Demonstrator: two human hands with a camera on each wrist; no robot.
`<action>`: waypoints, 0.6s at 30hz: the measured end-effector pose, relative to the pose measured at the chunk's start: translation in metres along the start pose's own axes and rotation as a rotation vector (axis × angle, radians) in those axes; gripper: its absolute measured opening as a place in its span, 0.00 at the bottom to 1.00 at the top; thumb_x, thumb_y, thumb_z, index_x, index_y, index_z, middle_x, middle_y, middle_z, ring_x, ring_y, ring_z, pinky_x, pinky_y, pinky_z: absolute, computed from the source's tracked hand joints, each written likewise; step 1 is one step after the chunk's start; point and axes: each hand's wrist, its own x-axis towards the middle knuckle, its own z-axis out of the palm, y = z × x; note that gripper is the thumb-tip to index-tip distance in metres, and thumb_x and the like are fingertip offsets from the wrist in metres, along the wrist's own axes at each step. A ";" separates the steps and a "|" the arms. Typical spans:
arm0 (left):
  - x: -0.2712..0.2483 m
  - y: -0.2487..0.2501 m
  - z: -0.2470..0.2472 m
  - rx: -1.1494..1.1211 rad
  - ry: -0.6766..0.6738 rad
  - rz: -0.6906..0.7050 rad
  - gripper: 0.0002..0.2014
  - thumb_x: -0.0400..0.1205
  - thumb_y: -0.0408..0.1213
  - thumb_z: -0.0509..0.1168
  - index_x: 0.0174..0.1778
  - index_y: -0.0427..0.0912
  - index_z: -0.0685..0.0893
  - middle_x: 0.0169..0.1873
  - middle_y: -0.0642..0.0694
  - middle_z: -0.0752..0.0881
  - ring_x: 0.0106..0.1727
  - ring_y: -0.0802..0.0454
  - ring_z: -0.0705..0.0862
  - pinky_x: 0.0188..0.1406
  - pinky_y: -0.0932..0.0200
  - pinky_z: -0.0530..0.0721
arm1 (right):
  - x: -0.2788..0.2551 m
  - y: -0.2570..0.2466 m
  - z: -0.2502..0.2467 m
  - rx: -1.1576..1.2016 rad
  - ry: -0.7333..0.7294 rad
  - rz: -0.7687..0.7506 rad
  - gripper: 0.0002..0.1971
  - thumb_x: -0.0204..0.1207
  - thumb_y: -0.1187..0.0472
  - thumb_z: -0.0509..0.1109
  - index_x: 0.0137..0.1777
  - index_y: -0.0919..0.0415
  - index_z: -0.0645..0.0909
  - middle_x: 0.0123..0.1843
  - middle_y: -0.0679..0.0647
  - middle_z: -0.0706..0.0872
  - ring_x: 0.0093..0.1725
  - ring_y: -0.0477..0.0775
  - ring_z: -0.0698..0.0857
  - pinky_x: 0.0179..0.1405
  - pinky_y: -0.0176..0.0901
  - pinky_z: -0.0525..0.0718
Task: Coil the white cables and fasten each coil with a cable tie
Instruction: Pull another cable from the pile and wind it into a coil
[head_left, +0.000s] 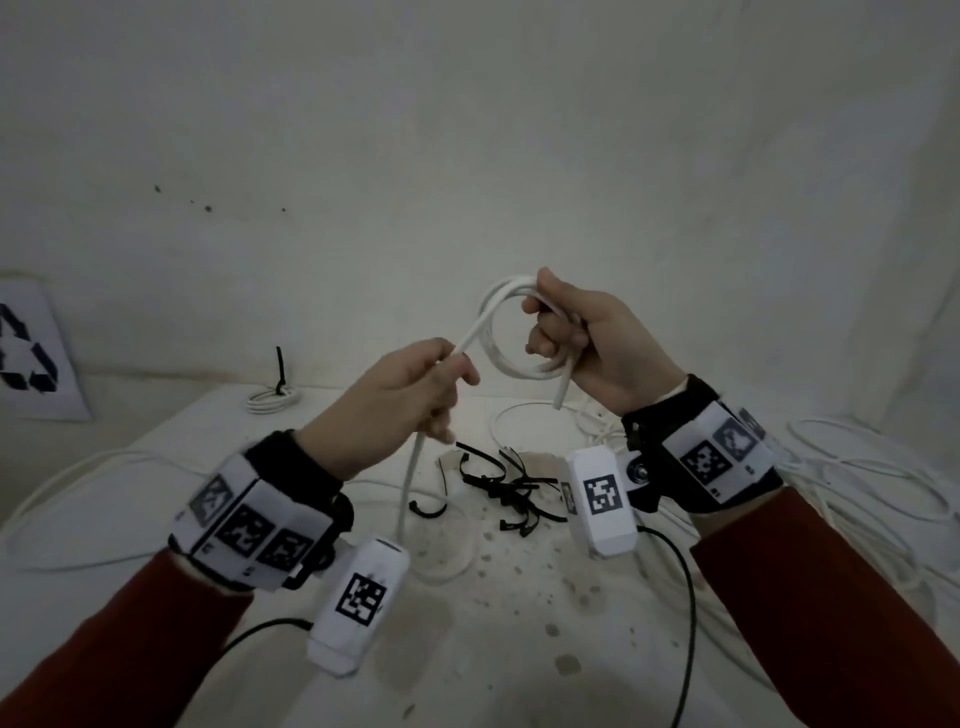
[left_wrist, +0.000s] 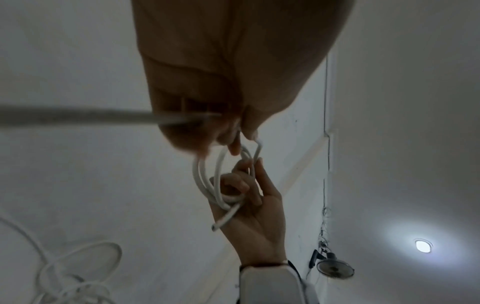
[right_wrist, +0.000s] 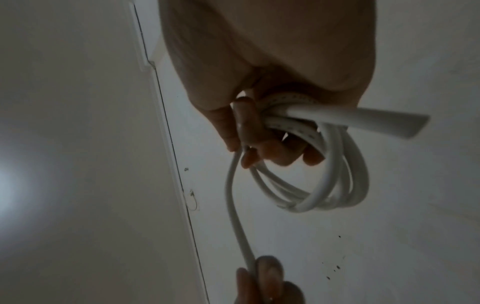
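While R hand (head_left: 592, 343) fingers curl round coil (head_left: 498, 332) | L hand (head_left: 405, 395) fingers pinch cable tail below.

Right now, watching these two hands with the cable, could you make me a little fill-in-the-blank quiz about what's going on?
1. The right hand grips a small ____ of white cable.
2. The left hand holds the cable's loose ____ run.
3. The cable ties on the table are ____ in colour.
4. The finished coil at the back is fastened with a ____.

Missing words: coil; straight; black; cable tie

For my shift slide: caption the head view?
Right hand grips a cable coil; left hand feeds cable.
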 end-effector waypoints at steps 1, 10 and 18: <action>0.004 0.001 -0.004 0.052 0.089 0.037 0.12 0.86 0.40 0.58 0.39 0.45 0.81 0.20 0.57 0.72 0.22 0.62 0.72 0.27 0.60 0.76 | -0.001 -0.001 -0.001 0.006 -0.015 -0.005 0.17 0.84 0.53 0.59 0.40 0.64 0.77 0.16 0.45 0.61 0.20 0.47 0.70 0.34 0.38 0.74; 0.017 0.026 -0.008 0.580 0.180 0.141 0.25 0.67 0.70 0.68 0.48 0.54 0.82 0.37 0.58 0.84 0.35 0.66 0.81 0.36 0.70 0.77 | -0.015 -0.001 0.009 0.033 -0.287 0.060 0.23 0.81 0.43 0.53 0.41 0.64 0.76 0.16 0.43 0.59 0.15 0.42 0.55 0.25 0.43 0.51; 0.015 0.031 -0.015 0.287 -0.189 0.084 0.07 0.84 0.31 0.61 0.48 0.36 0.84 0.42 0.46 0.91 0.41 0.56 0.86 0.39 0.62 0.83 | -0.024 -0.005 0.006 -0.036 -0.315 -0.022 0.11 0.80 0.59 0.63 0.46 0.68 0.81 0.22 0.50 0.69 0.17 0.44 0.67 0.25 0.37 0.70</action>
